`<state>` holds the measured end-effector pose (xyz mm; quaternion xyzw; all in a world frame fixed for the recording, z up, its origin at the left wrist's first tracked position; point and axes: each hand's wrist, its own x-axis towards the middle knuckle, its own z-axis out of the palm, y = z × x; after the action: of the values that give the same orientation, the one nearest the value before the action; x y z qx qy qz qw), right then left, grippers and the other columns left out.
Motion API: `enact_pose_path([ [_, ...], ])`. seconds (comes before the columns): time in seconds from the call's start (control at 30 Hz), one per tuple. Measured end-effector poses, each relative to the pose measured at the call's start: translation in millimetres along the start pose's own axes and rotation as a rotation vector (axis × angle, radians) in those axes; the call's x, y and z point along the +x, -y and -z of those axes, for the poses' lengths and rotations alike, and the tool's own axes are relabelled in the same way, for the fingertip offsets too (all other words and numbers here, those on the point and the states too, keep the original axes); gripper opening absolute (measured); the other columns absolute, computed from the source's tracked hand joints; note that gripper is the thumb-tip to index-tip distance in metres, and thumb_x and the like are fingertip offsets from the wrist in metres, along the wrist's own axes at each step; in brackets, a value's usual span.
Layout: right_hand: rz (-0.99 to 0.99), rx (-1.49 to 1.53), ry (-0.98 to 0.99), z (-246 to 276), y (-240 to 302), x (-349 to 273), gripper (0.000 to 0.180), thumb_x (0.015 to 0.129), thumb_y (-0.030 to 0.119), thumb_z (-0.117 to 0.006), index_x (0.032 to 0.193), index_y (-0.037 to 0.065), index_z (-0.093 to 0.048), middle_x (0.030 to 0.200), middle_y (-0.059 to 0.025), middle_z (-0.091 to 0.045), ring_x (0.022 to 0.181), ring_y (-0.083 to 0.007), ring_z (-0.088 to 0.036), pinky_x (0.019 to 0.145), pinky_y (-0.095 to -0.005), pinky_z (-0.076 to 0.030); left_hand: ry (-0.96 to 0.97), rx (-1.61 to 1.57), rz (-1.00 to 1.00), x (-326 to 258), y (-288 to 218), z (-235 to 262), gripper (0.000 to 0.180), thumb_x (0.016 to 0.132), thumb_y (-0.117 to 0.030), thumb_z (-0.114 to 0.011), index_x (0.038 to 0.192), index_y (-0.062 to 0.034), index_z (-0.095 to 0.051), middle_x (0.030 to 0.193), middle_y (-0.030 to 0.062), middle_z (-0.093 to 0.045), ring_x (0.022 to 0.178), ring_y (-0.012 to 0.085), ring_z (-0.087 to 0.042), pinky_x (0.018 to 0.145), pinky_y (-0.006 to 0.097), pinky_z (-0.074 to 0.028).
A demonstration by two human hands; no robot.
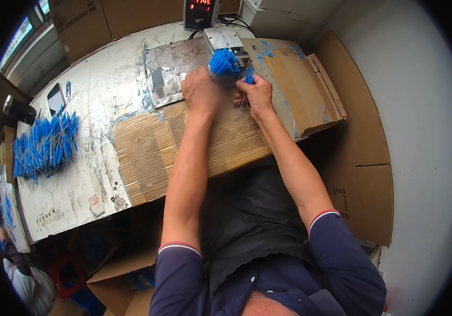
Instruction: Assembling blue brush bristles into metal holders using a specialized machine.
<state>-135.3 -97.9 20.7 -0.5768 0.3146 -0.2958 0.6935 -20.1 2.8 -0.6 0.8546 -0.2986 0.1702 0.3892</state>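
Note:
My left hand (198,89) is closed, its curled fingers partly hidden behind the back of the hand. It grips the near end of a thick bunch of blue-tipped wires (224,62), whose blue ends fan out in front of a small metal machine (222,40). Slightly to the right, my right hand (259,95) pinches a few more blue-tipped wires (249,75). Their blue ends point up and their thin bare metal ends (242,102) hang below the fingers. Both hands are above the far part of the table, near a worn metal plate (170,68).
A big heap of blue-tipped wires (46,145) lies on the white table (91,158) at left, near a phone (55,99) and a black cylinder (19,109). Flattened cardboard (147,152) covers the front edge. A display box (200,14) stands behind; a cardboard box (302,89) sits right.

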Motion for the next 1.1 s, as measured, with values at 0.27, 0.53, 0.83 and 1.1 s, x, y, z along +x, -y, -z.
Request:
enact_pose_path([
  [0.27, -0.033, -0.063, 0.004, -4.3, 6.7, 2.6, 0.01, 0.086, 0.002, -0.072, 0.088, 0.002, -0.062, 0.069, -0.0071, -0.063, 0.053, -0.0161, -0.064, 0.046, -0.0313, -0.057, -0.139, -0.019, 0.074, 6.0, 10.2, -4.8, 0.005, 0.085, -0.007, -0.063, 0.09, -0.0042, -0.064, 0.088, 0.0187, -0.068, 0.086, 0.0405, -0.066, 0.078, 0.052, -0.049],
  [0.53, 0.021, -0.183, -0.175, -27.1, 5.4, 26.0, 0.007, 0.085, -0.002, -0.068, 0.082, -0.003, -0.062, 0.068, -0.0113, -0.065, 0.052, -0.0198, -0.066, 0.043, -0.0358, -0.058, -0.178, -0.154, 0.157, 7.3, 10.6, -7.1, 0.009, 0.088, -0.012, -0.068, 0.092, -0.0038, -0.065, 0.089, 0.0199, -0.069, 0.088, 0.0425, -0.066, 0.078, 0.052, -0.05],
  [0.83, -0.04, -0.078, -0.198, -30.4, 4.5, 27.0, 0.008, 0.086, 0.001, -0.072, 0.087, -0.002, -0.065, 0.075, -0.0102, -0.068, 0.057, -0.0192, -0.067, 0.046, -0.0341, -0.058, -0.167, -0.137, 0.098, 8.1, 7.7, -4.0, 0.006, 0.084, -0.01, -0.067, 0.085, -0.0053, -0.064, 0.086, 0.0174, -0.069, 0.087, 0.0398, -0.065, 0.078, 0.051, -0.049],
  [1.1, 0.041, 0.197, -0.019, -11.2, -6.3, 10.9, 0.005, 0.09, 0.001, -0.068, 0.087, -0.002, -0.065, 0.079, -0.0088, -0.068, 0.062, -0.0168, -0.067, 0.049, -0.0325, -0.061, -0.028, -0.124, 0.052, 4.6, 9.6, -6.1, 0.006, 0.08, -0.007, -0.064, 0.086, -0.0063, -0.066, 0.085, 0.0168, -0.07, 0.085, 0.04, -0.066, 0.078, 0.051, -0.049],
])
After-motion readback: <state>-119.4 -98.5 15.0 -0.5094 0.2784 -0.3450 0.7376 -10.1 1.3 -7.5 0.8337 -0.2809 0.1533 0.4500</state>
